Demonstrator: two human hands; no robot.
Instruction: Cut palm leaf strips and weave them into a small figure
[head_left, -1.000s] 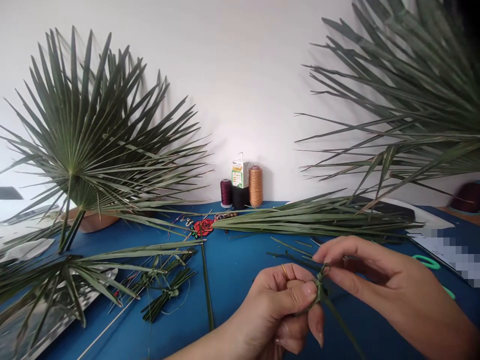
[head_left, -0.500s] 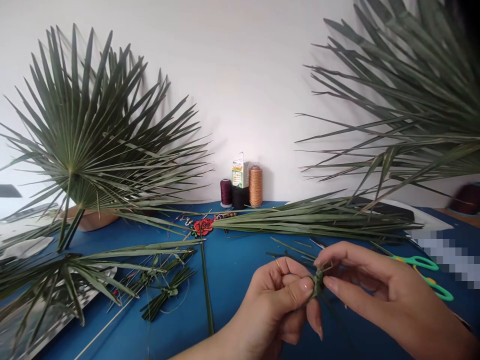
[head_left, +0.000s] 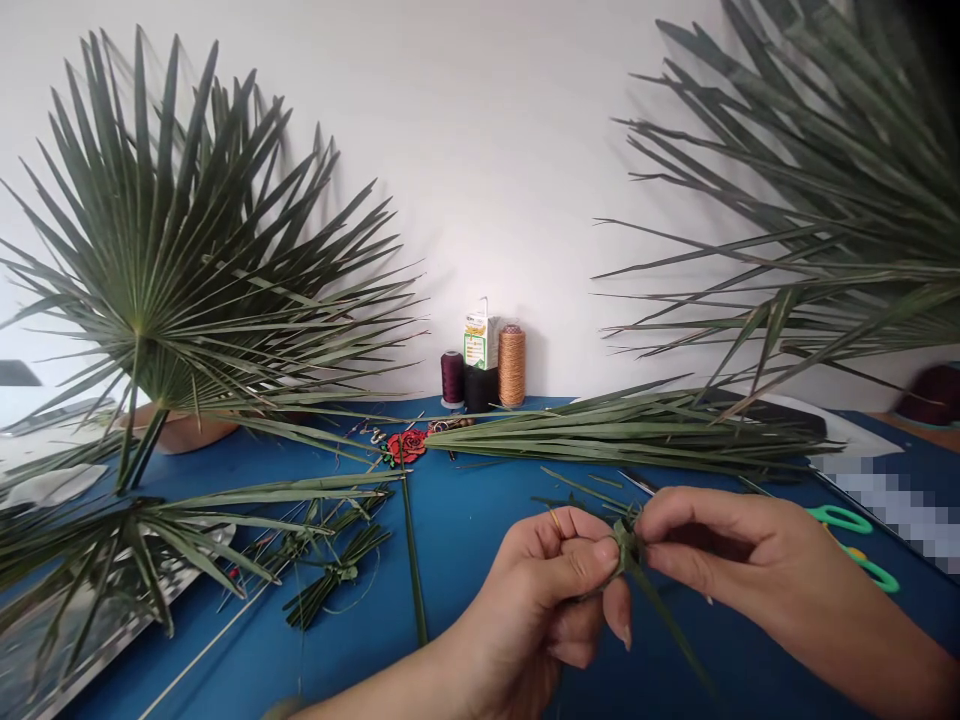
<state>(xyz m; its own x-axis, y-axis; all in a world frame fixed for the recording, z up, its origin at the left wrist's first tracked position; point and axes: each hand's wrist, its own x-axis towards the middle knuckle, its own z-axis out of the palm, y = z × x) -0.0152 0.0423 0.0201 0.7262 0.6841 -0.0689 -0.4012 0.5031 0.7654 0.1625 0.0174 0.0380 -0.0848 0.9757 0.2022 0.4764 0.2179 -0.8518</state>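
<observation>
Between thumb and fingers, my left hand (head_left: 566,575) grips a small woven palm-leaf piece (head_left: 624,548), green and knotted. Long strips trail from it toward the lower right. My right hand (head_left: 720,550) pinches at the piece's right side with thumb and forefinger; exactly which strand it holds is partly hidden by the fingers. Loose leaf scraps (head_left: 585,488) lie on the blue table just beyond both hands. Past my right wrist are green-handled scissors (head_left: 844,518), partly covered by the arm.
A bundle of long palm strips (head_left: 600,435) crosses the table behind my hands. Fan palm leaves (head_left: 142,300) stand at left. Thread spools (head_left: 512,365) and a small box (head_left: 478,342) stand by the wall. A red rose patch (head_left: 407,447) and tied leaf bundles (head_left: 337,580) lie nearer.
My right hand has shifted slightly at the woven piece. The piece has turned a little, and a long strip now shows clearly below it. The view has tilted slightly.
</observation>
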